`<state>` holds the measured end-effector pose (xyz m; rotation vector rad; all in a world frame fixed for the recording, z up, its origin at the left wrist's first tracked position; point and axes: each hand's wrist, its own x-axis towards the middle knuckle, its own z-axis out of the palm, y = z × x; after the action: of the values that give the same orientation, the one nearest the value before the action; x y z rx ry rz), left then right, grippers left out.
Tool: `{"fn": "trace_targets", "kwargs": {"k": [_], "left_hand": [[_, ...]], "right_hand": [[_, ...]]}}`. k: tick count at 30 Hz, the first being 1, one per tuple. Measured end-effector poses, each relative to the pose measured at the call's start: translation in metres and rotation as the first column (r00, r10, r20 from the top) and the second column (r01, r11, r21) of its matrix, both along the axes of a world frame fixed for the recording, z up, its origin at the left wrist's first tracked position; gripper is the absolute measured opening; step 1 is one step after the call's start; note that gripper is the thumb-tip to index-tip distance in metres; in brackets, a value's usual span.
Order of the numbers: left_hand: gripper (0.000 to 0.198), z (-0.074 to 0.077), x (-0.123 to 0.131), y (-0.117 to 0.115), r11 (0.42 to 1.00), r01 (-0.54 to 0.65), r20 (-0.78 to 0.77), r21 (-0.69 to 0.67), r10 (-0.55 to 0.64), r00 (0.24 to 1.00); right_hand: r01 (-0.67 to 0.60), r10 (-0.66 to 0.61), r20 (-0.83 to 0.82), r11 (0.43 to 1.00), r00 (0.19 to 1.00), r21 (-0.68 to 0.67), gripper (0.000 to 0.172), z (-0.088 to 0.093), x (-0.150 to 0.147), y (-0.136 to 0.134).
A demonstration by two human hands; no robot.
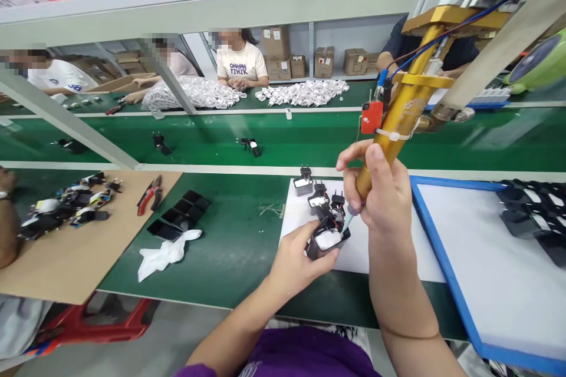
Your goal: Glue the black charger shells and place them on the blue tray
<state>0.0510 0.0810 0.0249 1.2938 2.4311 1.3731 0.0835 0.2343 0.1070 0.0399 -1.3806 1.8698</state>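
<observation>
My left hand [300, 259] grips a small black plug adapter housing [326, 241] with a white part inside, just over the white sheet. In my right hand [382, 191] is a gold-coloured glue dispenser [400, 109], tilted, with a red switch [372, 117] strapped to its side. Its pale nozzle [349, 218] points down to the housing's inner edge; whether it touches I cannot tell. Just beyond my left hand, several similar adapters with prongs, one of them a grey-cased adapter [303, 181], stand on the white sheet [358, 253].
At right lies a blue-rimmed tray [442, 259] with black housings [530, 212]. Left are empty black cases [179, 215], a white cloth [165, 256], red pliers [150, 194] and a cardboard sheet [84, 259] with assembled parts. Behind runs a green conveyor [212, 132]; co-workers sit beyond it.
</observation>
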Motion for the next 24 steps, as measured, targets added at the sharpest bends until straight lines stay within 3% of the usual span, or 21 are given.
{"fn": "trace_targets", "kwargs": {"k": [11, 18, 24], "left_hand": [[0.035, -0.018, 0.01, 0.02, 0.999, -0.037, 0.094, -0.002, 0.037, 0.995], [0.028, -0.012, 0.017, 0.034, 0.99, -0.016, -0.012, 0.141, 0.018, 1.0], [0.026, -0.011, 0.018, 0.038, 0.989, 0.006, 0.008, 0.151, -0.008, 1.0]], "right_hand": [[0.023, -0.023, -0.012, 1.0, 1.0, 0.016, 0.036, 0.0, 0.0, -0.002], [0.02, -0.02, -0.018, 1.0, 1.0, -0.012, 0.034, 0.0, 0.0, -0.005], [-0.021, 0.02, -0.034, 1.0, 0.999, -0.017, 0.037, -0.001, 0.001, -0.004]]}}
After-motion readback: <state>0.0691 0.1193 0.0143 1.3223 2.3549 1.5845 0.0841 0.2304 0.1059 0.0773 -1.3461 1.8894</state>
